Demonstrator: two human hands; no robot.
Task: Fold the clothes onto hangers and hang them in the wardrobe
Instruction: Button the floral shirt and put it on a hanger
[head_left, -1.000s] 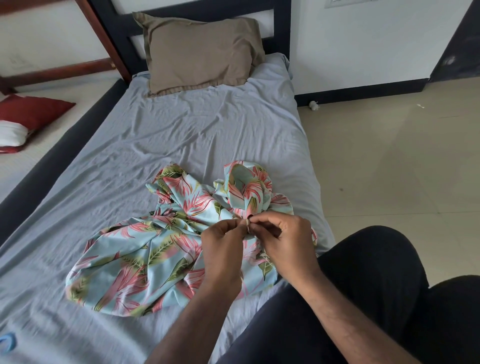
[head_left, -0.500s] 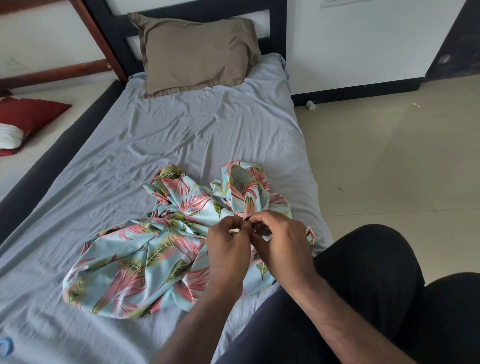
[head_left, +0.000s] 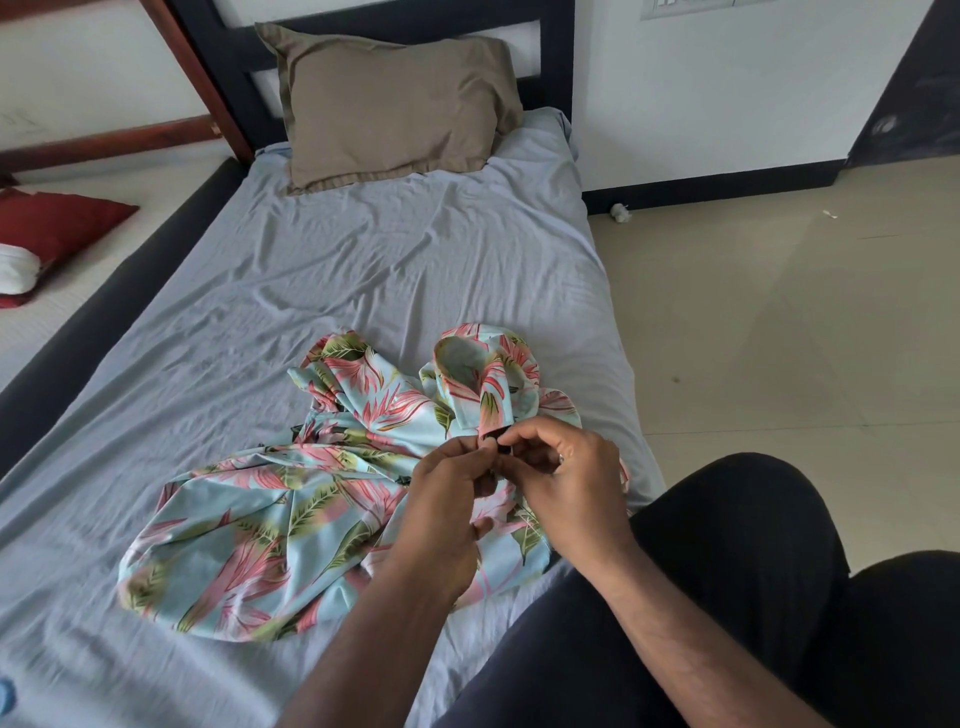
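Observation:
A light blue shirt with a pink and green leaf print lies crumpled on the grey bed sheet. Its collar part stands up near the bed's right edge. My left hand and my right hand meet over the shirt's front edge, just below the collar. Both pinch the fabric edge between thumb and fingertips, with a small dark button showing between them. No hanger or wardrobe is in view.
A brown pillow leans on the dark headboard. A second bed with a red cushion lies to the left. Tiled floor spreads to the right. My legs in black trousers fill the lower right.
Both hands have stayed together at the shirt's front edge, shifting slightly as the fingers work the fabric. The shirt lies much as before.

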